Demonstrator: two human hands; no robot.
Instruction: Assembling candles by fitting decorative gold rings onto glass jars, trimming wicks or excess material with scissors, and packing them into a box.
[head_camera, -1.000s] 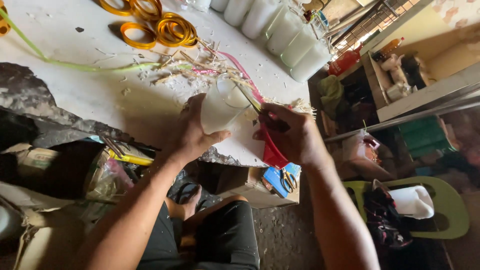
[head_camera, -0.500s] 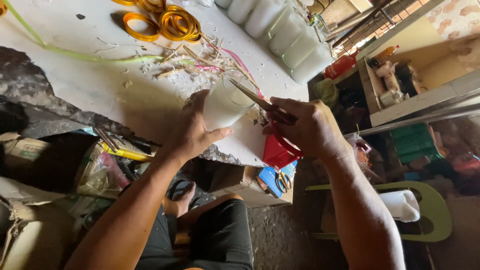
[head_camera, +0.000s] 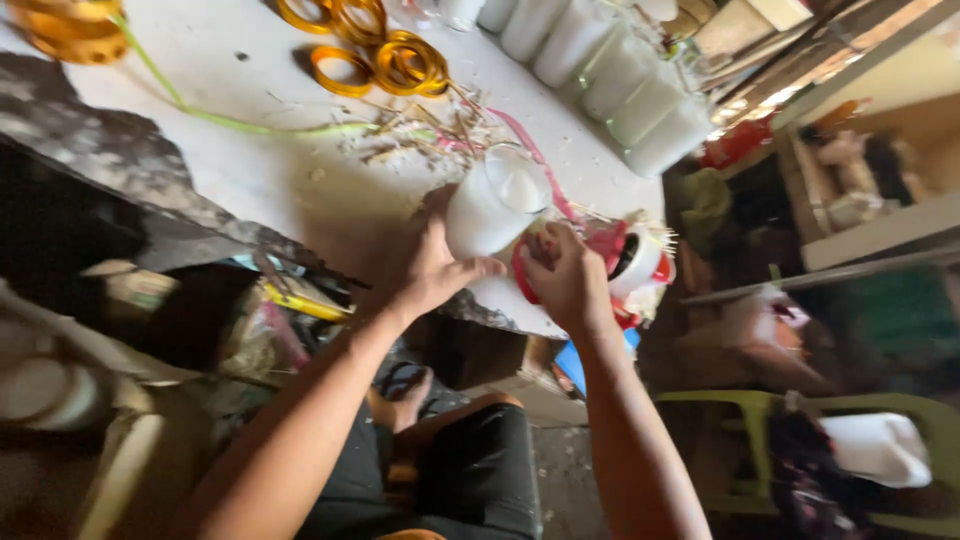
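At the worktop's (head_camera: 250, 170) near edge the left hand (head_camera: 435, 265) wraps a white wax-filled glass (head_camera: 490, 205) — the right hand (head_camera: 565, 275) is closed beside it, what it pinches hidden. Finished white glasses (head_camera: 610, 70) line the far edge — this one looks unfinished.
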